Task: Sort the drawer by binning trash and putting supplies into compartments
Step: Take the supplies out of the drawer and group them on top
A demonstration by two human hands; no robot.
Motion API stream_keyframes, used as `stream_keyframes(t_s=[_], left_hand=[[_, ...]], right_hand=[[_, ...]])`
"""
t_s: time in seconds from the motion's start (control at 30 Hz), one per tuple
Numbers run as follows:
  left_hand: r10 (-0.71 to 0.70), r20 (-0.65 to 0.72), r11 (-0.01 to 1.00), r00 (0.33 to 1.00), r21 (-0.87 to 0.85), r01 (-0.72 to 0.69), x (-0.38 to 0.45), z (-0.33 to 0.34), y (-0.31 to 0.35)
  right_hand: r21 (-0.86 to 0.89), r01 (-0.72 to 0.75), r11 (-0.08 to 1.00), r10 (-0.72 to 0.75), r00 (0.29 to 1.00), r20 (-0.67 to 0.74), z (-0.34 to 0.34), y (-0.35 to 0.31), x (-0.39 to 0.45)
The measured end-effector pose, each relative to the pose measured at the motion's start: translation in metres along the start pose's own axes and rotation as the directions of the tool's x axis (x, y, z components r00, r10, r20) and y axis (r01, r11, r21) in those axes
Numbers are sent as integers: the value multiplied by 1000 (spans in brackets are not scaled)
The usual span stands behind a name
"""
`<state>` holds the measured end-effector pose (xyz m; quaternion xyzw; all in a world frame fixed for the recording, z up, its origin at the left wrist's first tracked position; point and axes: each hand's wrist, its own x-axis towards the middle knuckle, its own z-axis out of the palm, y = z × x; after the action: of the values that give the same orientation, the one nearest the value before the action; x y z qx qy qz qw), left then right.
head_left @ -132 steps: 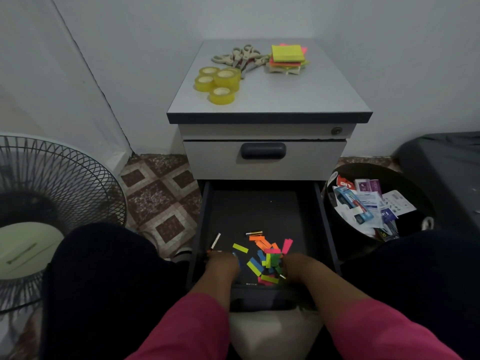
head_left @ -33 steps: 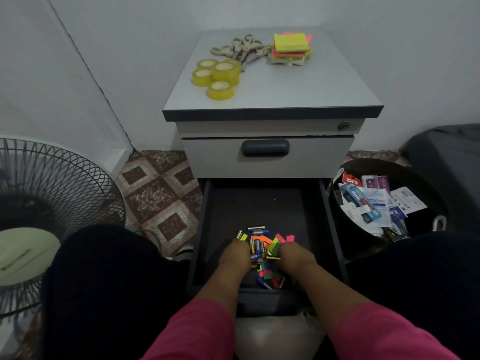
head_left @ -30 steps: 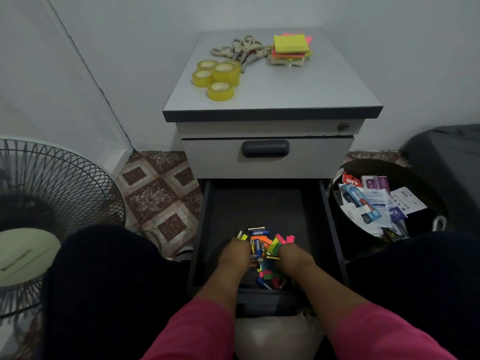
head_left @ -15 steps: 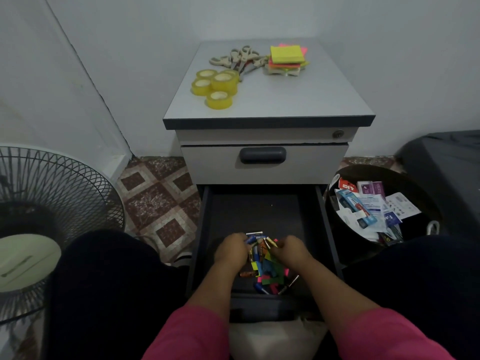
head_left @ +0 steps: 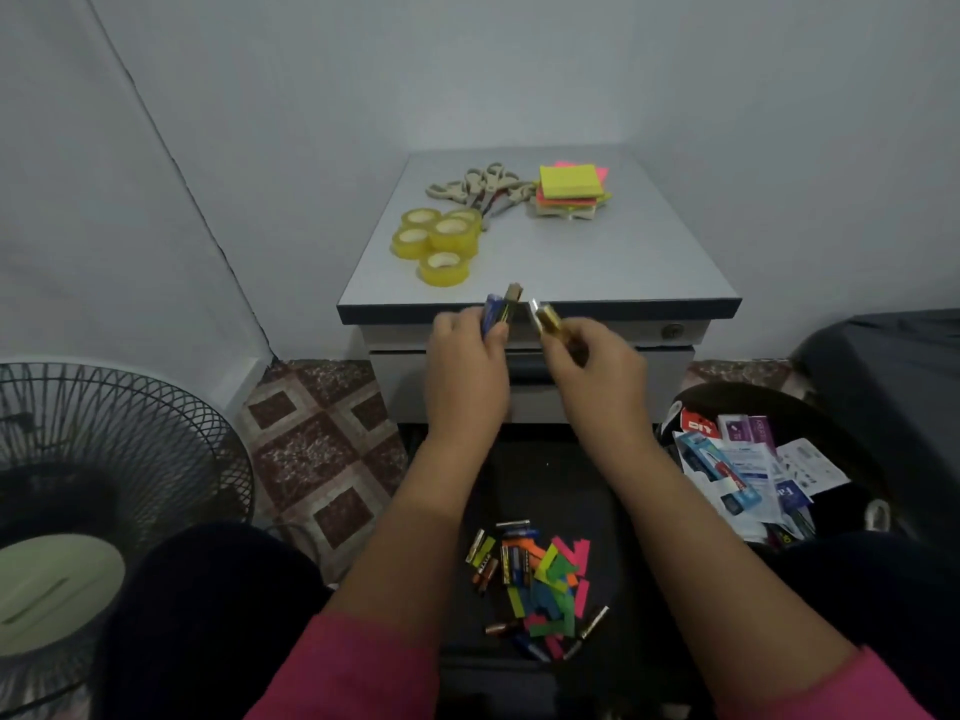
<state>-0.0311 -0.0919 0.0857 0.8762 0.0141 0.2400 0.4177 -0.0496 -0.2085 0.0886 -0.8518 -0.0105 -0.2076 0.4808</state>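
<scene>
Your left hand (head_left: 470, 363) is raised in front of the cabinet (head_left: 540, 262), fingers curled around a small bundle of batteries (head_left: 501, 309) whose ends poke up above your fist. Your right hand (head_left: 597, 366) is level with it at about 3 o'clock, pinching another battery (head_left: 545, 317) that tilts toward 11 o'clock; the tips of the two lots sit just beside each other, and you cannot tell if they touch.

Below your forearms, toward 6 o'clock, the open drawer (head_left: 613, 511) holds a loose heap of more batteries (head_left: 511, 561) mixed with coloured paper strips (head_left: 558, 584), all near the drawer's front edge. A few batteries lie apart at the heap's 5 and 7 o'clock sides.

On the cabinet top, the yellow tape rolls (head_left: 439, 239) cluster at 10 o'clock, the scissors (head_left: 480, 187) lie just behind them, and the stack of sticky notes (head_left: 569, 192) sits at 1 o'clock from the rolls.

At 3 o'clock from the drawer, the dark bin (head_left: 831, 423) holds packaging and paper scraps (head_left: 743, 470). A floor fan (head_left: 104, 459) stands at 9 o'clock on the patterned tile floor (head_left: 322, 444).
</scene>
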Motion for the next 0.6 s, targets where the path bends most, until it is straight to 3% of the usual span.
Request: stream_keyframes(t_s=[0.13,0.27,0.47,0.6], left_hand=[[8,71,966,997,257,-26,45,2,20],[-107,235,903,966,431,-5,74,10,30],[-109,300,918,948,396,-20,88,10,40],[-91,253,973,963,228,32,87,9,35]], right_hand=[[-256,47,966,-54,998,-22,2,-14,51],[-510,2,860,43,996,76,5,-19,89],[-569,-29,822,101,990,96,8,-16,109],[-483,-4,875,81,987,138,3,-15,105]])
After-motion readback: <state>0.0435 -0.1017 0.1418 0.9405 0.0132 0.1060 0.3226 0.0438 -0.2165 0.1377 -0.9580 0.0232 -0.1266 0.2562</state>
